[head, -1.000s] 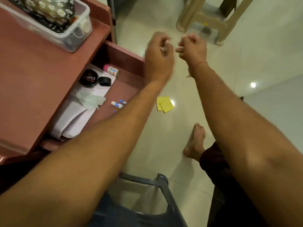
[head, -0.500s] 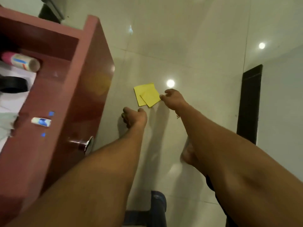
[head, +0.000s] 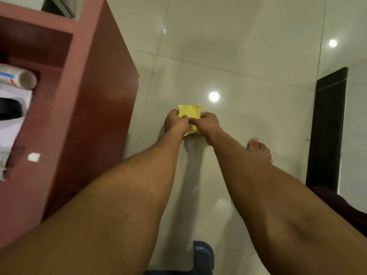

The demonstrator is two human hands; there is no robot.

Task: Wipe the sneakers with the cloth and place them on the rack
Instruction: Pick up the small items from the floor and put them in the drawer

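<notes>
The floor (head: 248,66) is made of big pale tiles. They are smooth and shiny, with round spots of light on them. A tall red-brown cabinet (head: 95,116) stands on the left, with flat, glossy sides. In its open part lie a white tube (head: 17,78) and a round black lid (head: 10,109). A dark panel (head: 327,126) stands by the right wall.

The yellow cloth (head: 189,112) is low over the floor — soft and folded small. The left hand (head: 175,122) and the right hand (head: 208,123) both pinch it with curled fingers, and the hands touch each other. A bare foot (head: 259,149) rests on the tiles near the right arm.
</notes>
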